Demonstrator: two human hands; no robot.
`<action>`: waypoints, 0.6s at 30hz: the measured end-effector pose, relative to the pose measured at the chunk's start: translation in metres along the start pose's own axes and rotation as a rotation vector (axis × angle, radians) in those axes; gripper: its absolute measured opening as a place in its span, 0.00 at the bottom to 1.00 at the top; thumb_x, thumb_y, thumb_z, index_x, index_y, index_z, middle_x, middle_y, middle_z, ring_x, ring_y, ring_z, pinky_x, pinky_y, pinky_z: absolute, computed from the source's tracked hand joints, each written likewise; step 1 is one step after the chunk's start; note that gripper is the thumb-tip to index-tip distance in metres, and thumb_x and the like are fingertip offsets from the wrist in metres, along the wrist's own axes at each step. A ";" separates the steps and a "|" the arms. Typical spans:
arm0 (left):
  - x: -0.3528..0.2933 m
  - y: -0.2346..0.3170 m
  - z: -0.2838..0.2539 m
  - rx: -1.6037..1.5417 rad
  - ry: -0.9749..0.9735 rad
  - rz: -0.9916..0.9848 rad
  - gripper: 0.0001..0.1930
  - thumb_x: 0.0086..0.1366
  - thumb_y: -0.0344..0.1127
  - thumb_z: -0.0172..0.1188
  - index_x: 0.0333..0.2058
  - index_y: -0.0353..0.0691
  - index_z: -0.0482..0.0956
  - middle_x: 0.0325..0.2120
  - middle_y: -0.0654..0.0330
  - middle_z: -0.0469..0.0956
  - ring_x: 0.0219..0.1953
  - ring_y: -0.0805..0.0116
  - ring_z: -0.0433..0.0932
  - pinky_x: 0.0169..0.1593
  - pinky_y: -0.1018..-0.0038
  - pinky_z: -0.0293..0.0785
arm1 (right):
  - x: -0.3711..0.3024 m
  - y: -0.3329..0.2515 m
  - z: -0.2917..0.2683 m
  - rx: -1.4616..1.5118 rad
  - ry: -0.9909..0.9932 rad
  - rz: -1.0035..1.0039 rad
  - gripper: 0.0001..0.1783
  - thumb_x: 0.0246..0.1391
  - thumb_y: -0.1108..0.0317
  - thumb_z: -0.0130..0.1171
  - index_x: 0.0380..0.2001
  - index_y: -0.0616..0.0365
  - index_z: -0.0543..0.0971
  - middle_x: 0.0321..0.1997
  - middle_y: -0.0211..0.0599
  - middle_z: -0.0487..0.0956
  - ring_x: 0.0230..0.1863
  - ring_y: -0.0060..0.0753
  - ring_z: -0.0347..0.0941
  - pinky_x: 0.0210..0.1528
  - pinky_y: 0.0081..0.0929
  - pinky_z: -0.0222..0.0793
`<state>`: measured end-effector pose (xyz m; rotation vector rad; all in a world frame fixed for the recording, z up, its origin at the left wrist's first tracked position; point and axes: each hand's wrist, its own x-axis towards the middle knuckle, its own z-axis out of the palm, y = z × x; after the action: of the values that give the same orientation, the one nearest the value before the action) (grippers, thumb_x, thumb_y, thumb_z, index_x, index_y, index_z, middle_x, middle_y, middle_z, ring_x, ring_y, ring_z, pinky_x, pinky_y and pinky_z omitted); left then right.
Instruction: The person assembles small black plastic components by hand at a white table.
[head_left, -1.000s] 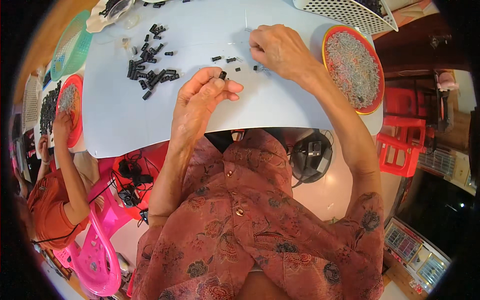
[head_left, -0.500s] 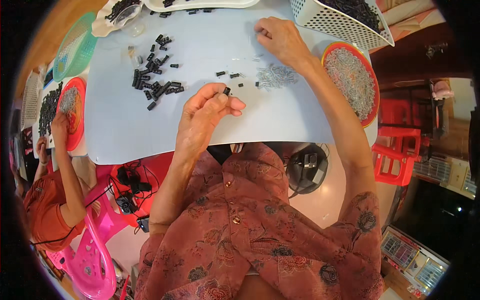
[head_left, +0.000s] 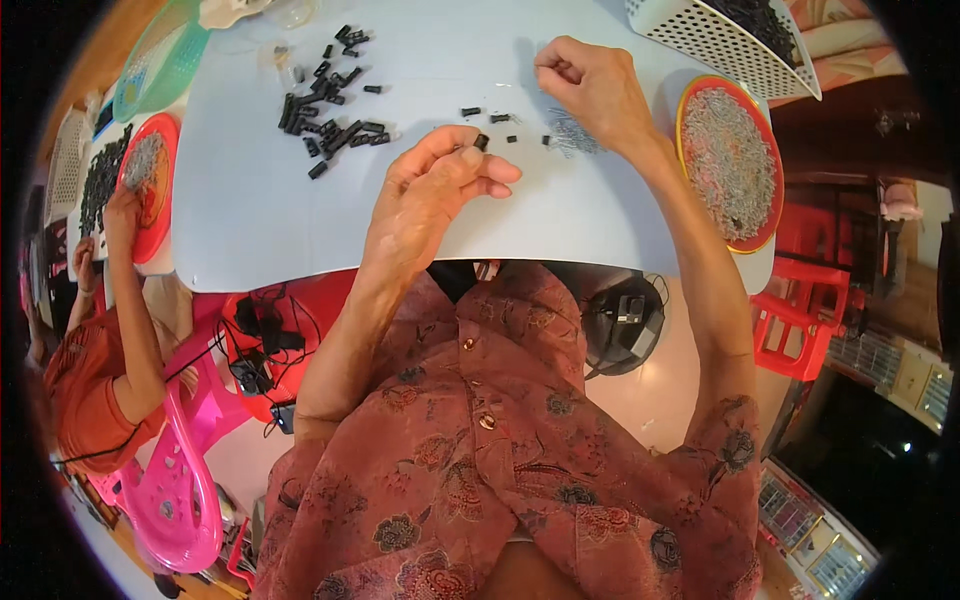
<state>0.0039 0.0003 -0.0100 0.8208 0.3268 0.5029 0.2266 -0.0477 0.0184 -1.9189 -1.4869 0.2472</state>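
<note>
Black piece [head_left: 481, 142] in left fingers [head_left: 452, 138]; tubular (perhaps)

Small black piece [head_left: 481, 143] in the left hand [head_left: 428, 188], right hand [head_left: 600, 90] near thin silvery pins [head_left: 570, 137] on the pale table [head_left: 570, 225].

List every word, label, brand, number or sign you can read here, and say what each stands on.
None can be read.
Framed panels at lower right: too small and blurred for any lettering.
Small boxy device below the table: any marking is too small.
Black piece in the left hand: no legible marking.
</note>
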 end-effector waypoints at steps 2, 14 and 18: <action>0.001 0.000 0.001 0.007 -0.006 -0.006 0.11 0.69 0.33 0.49 0.43 0.31 0.72 0.34 0.50 0.80 0.37 0.63 0.77 0.47 0.67 0.73 | 0.002 0.008 -0.002 0.110 -0.001 0.058 0.08 0.48 0.69 0.57 0.27 0.64 0.78 0.20 0.39 0.78 0.22 0.30 0.74 0.28 0.26 0.70; -0.002 0.002 0.002 0.032 -0.003 -0.015 0.12 0.68 0.31 0.49 0.45 0.31 0.72 0.31 0.50 0.79 0.39 0.57 0.77 0.47 0.63 0.71 | 0.005 0.020 -0.017 -0.123 -0.144 -0.229 0.09 0.46 0.72 0.56 0.32 0.59 0.80 0.29 0.47 0.78 0.31 0.51 0.75 0.36 0.39 0.72; 0.000 0.002 0.002 0.030 0.002 -0.023 0.11 0.68 0.31 0.49 0.46 0.32 0.72 0.31 0.51 0.79 0.39 0.56 0.77 0.48 0.62 0.71 | 0.005 0.021 -0.017 -0.218 -0.149 -0.270 0.08 0.47 0.72 0.55 0.32 0.59 0.80 0.28 0.47 0.77 0.31 0.50 0.75 0.36 0.39 0.71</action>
<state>0.0046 0.0002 -0.0076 0.8443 0.3458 0.4779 0.2543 -0.0522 0.0194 -1.8691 -1.9200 0.1103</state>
